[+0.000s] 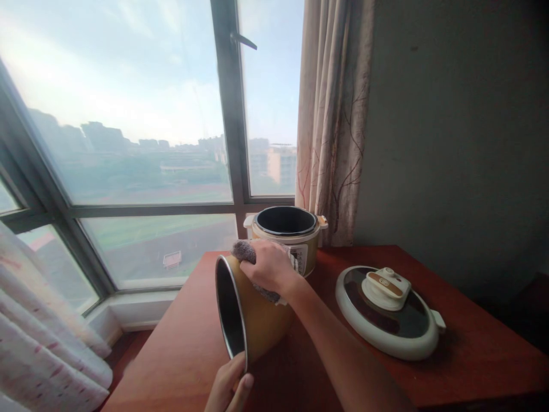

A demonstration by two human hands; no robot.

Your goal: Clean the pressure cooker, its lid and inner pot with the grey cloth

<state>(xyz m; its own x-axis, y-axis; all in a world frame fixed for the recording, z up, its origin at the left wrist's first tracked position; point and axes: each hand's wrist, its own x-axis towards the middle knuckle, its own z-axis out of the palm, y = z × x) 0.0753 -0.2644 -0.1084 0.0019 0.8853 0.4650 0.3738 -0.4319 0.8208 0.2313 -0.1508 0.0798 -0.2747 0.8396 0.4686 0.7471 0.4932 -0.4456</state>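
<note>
You had the pot [253, 312] tipped on its side on the table [180, 349], its open mouth turned to the left, so the golden outer wall faced up where you could reach it. Your right hand [268, 266] was curled over a grey cloth [245, 250] and pressed it flat against that upper wall; the fingers were closed around the cloth, not the pot itself. Your left hand [229, 386] sat at the lower rim near the bottom edge of the view, apparently steadying the pot so it would not roll, though only part of the hand showed and I cannot tell how firmly it gripped. Just behind the pot stood the cooker [286, 240], upright and empty, touching or nearly touching it. The lid [388, 312] lay flat, handle up, well apart to the right, out of your arm's way. 1 curtain [332, 114] hung behind the cooker.
</note>
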